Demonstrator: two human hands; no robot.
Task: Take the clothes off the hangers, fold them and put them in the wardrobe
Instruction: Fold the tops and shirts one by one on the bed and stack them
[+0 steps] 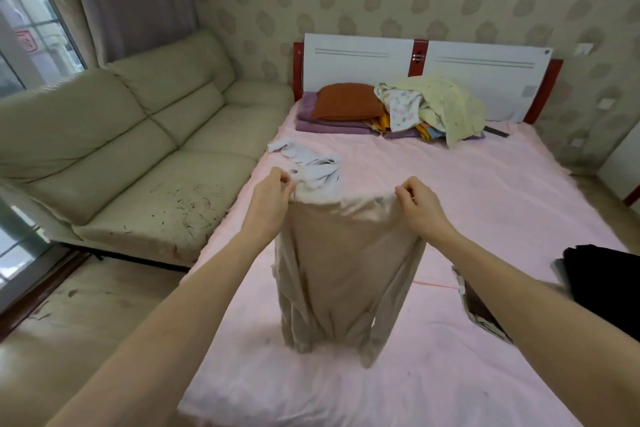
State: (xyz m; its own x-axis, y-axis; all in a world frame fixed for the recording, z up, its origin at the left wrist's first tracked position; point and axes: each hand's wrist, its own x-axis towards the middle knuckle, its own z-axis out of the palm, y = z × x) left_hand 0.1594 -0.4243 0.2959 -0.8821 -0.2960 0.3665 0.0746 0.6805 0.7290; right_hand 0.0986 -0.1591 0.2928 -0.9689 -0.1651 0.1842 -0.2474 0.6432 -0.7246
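A beige long-sleeved garment [343, 267] hangs in the air over the pink bed [485, 191], its lower end touching the sheet. My left hand [272, 196] pinches its top left corner and my right hand [417, 201] pinches its top right corner, arms stretched forward. Both sleeves dangle down along the sides. A crumpled white garment [311, 168] lies on the bed just behind the beige one. No hanger or wardrobe shows.
A heap of pale yellow and patterned clothes [429, 107] and an orange pillow [343, 102] lie at the headboard. A dark garment [602, 281] lies at the bed's right edge. A cream sofa [121, 149] stands to the left, beside the window.
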